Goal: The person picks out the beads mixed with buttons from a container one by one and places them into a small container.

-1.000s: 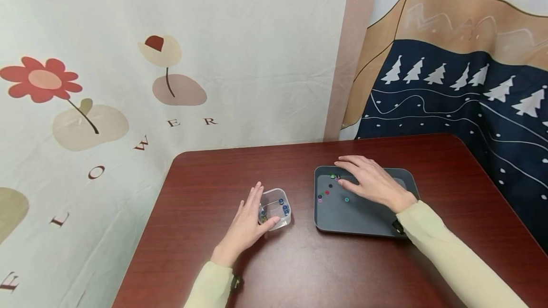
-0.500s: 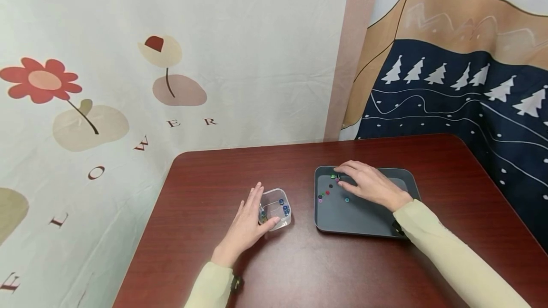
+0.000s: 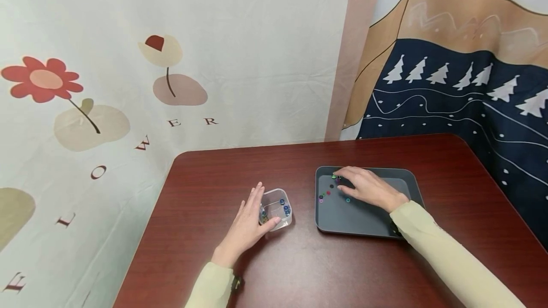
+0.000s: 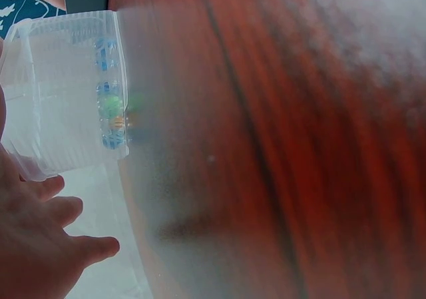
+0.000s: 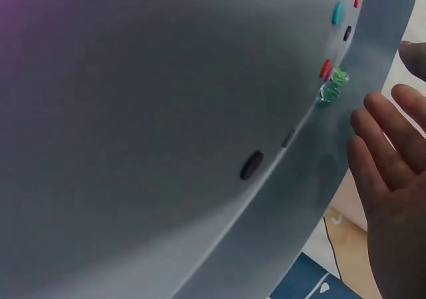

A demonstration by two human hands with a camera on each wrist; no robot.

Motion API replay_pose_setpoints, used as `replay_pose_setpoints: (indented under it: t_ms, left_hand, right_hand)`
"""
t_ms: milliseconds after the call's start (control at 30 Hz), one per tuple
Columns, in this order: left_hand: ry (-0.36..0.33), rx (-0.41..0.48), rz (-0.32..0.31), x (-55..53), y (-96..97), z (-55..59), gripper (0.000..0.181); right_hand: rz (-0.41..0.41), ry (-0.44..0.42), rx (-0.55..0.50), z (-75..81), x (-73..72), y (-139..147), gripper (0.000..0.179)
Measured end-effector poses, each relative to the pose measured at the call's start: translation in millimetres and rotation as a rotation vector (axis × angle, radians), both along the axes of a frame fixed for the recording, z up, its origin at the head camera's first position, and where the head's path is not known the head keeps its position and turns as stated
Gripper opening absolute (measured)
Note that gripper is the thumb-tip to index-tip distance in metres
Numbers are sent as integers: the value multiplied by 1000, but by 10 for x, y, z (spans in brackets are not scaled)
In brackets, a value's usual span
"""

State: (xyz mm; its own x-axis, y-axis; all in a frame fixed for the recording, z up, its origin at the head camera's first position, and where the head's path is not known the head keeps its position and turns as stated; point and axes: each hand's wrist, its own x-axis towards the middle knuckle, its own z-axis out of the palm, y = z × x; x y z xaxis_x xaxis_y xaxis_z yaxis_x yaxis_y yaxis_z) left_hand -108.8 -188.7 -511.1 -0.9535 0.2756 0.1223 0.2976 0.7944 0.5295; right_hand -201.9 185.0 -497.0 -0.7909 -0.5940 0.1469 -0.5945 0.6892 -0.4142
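My left hand rests against a small clear plastic box, its long fingers straight along the left side and its thumb by the near edge. Blue marbles lie inside, with green and orange ones showing through the wall in the left wrist view. My right hand hangs over the far left part of a grey tray, thumb and fingers apart, fingertips close to clear green marbles. Small flat discs like buttons lie around them, among them a teal one, a red one and a dark one.
Box and tray stand side by side on a dark red wooden table, a gap of bare wood between them. Printed cloth hangs behind the table's far edge, and a navy part with white trees at the right.
My right hand has come lower and slightly toward me, its fingertips moving down to the green marbles in the tray's far left corner. The left hand and the box have stayed put.
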Motion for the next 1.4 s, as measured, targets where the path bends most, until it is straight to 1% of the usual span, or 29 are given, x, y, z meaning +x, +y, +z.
replay_pose_setpoints:
  t_ms: [267,533,867,1400]
  left_hand:
    - [-8,5,0,6,3,2,99]
    - [-9,6,2,8,4,-7,99]
    - [-17,5,6,5,7,0,100]
    - [-21,-3,4,3,2,-3,101]
  right_hand:
    - [-14,-17,-6,-72,9,15,48]
    - [-18,9,13,-128,-21,8,45]
    - [8,69,33,-172,-50,4,37]
    - [-34,43,34,-171,-51,41,30]
